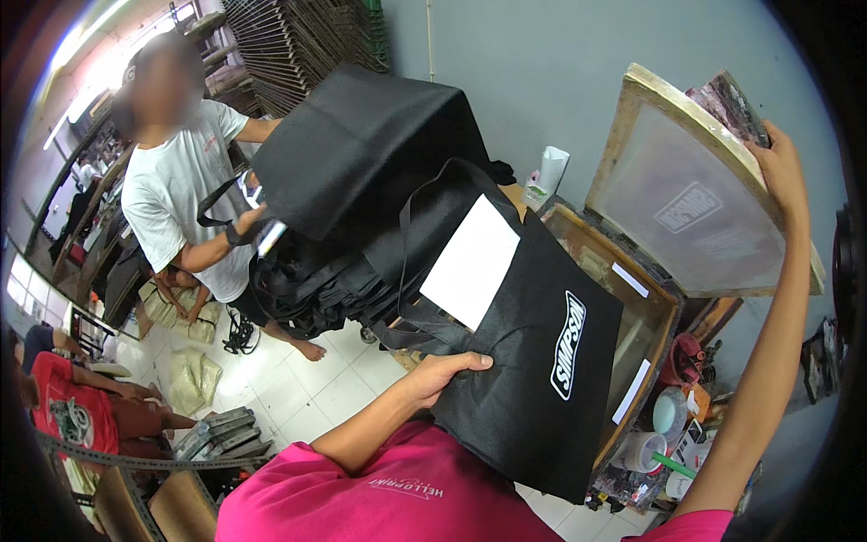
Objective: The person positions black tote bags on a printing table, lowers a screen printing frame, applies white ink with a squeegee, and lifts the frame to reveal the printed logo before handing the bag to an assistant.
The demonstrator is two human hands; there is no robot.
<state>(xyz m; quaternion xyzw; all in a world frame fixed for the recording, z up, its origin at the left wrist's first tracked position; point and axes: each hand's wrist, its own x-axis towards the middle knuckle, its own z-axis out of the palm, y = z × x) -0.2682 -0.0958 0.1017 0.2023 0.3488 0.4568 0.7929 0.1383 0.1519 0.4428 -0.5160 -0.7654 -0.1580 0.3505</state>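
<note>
My left hand (440, 378) is closed on the edge of a black fabric bag (506, 388) with a white printed logo. A blank white sheet (471, 262) lies on the bag's upper part, near its strap. At the right, my right hand (778, 172) is closed on the raised outer edge of a wooden-framed printing screen (713, 194), whose mesh bears the same logo. Beside those fingers, a stained squeegee (731, 107) rests against the back of the screen. Under the raised screen, the wooden printing bed (664, 303) is partly hidden by the bag.
A co-worker (185, 181) at the left holds another black bag (361, 149) over a pile of black bags (316, 289). Ink tubs (639, 452) crowd the lower right. Another person in red (77, 406) sits on the floor at far left.
</note>
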